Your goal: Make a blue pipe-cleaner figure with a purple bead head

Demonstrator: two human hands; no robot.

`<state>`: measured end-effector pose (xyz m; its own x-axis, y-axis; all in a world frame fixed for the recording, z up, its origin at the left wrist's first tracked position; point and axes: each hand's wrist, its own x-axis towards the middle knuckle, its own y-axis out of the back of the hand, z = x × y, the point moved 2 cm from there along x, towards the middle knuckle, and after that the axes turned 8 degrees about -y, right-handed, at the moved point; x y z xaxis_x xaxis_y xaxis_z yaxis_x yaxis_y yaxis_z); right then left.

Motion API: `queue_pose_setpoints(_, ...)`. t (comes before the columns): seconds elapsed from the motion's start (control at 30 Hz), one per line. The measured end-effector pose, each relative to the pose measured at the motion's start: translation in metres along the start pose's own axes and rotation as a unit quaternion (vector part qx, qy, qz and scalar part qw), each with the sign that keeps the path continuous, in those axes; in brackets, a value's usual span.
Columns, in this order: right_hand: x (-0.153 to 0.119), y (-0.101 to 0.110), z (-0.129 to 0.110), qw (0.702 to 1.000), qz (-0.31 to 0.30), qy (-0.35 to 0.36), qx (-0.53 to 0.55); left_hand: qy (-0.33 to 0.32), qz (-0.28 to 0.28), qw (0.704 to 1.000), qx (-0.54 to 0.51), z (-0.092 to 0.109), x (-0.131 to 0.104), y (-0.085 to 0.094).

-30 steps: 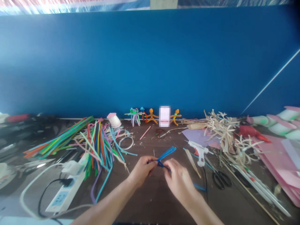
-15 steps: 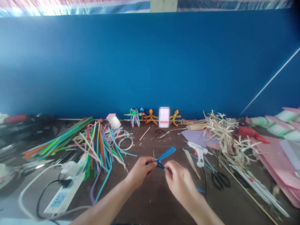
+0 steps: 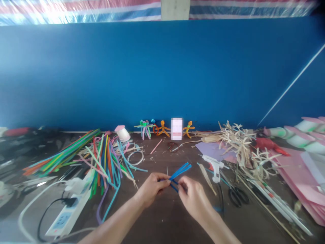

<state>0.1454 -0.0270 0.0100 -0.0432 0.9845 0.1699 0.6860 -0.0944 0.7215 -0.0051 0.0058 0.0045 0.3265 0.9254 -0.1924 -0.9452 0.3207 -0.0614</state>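
Note:
Blue pipe cleaners [image 3: 180, 170] are bent into narrow loops that point up and to the right over the middle of the table. My left hand [image 3: 153, 187] pinches them where the strands cross. Close beside it on the right, my right hand [image 3: 191, 192] has its fingers closed on the lower blue strand. Small pipe-cleaner figures stand at the back: a green and purple one [image 3: 145, 128], an orange one [image 3: 163, 128] and another orange one [image 3: 189, 128].
Coloured pipe cleaners [image 3: 106, 159] and a power strip [image 3: 63, 217] lie left. To the right are a white glue gun [image 3: 215, 166], black-handled scissors [image 3: 238, 196], dried husk flowers [image 3: 236, 139] and pink sheets [image 3: 302, 179]. A blue panel [image 3: 162, 74] rises behind.
The blue loops have spread slightly apart at their tips. My hands stay close together in nearly the same place. The whole view has tilted up a little.

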Motion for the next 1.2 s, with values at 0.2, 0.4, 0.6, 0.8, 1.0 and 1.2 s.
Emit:
queue_pose_setpoints(0.2, 0.002, 0.004, -0.002, 0.992, -0.038, -0.035, 0.117, -0.019, 0.015, 1.0, -0.017, -0.001, 0.0, -0.001)
queue_pose_setpoints(0.4, 0.009, -0.002, 0.004, 0.973, -0.07, -0.059, 0.212, 0.035, -0.026, 0.995, -0.088, -0.003, -0.001, -0.003)
queue_pose_setpoints(0.6, 0.009, -0.003, 0.006, 0.969, -0.047, -0.082, 0.228, 0.062, -0.04, 0.989, -0.127, -0.004, -0.001, -0.006)
queue_pose_setpoints(0.8, 0.009, 0.001, 0.002, 0.971, -0.042, -0.067, 0.227, 0.033, -0.033, 0.994, -0.098, 0.0, -0.002, -0.006)
queue_pose_setpoints(1.0, 0.009, 0.004, 0.001, 0.977, -0.048, -0.06, 0.2, -0.001, -0.02, 1.0, -0.018, 0.002, -0.005, -0.006)
queue_pose_setpoints(1.2, 0.008, 0.005, -0.002, 0.972, -0.048, -0.066, 0.222, 0.013, -0.019, 0.999, -0.037, 0.005, -0.005, -0.006)
